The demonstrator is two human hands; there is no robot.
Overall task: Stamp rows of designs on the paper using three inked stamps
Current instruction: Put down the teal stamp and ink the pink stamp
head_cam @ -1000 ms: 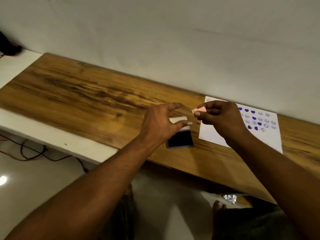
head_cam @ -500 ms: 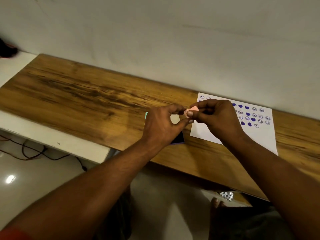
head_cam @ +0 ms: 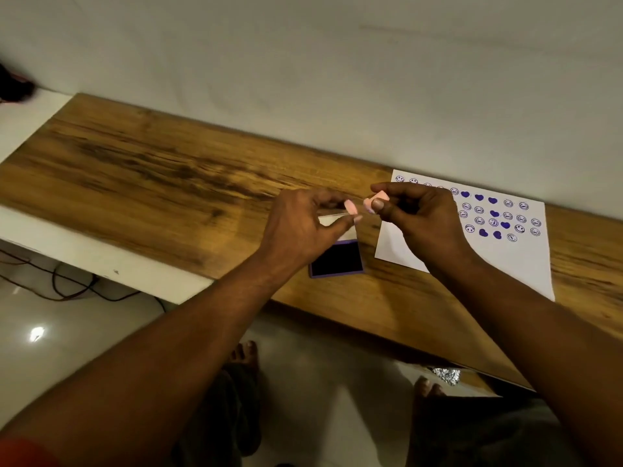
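I have the right hand (head_cam: 424,220) pinching a small pink stamp (head_cam: 377,198) between thumb and forefinger. Its long axis lies sideways, pointing across a narrow gap at the left hand (head_cam: 300,230). The left fingers are curled round a second pink piece (head_cam: 350,207), close to the stamp but not touching it. I cannot tell whether that piece is a cap or another stamp.

What the next move turns on, as I judge it, is the ink pad (head_cam: 337,261). It sits open on the table (head_cam: 168,183), below the right fingertips and off to their left, and directly under the left fingertips. So the left hand is nearer to it, and the stamp would have to turn face down to reach it.

The paper (head_cam: 488,261) lies under and beyond the right fingers.

By count:
- one pad
- one sheet
- two pink pieces
- two kinds of print, smileys and solid hearts, with seven hearts showing

No third stamp is in view.
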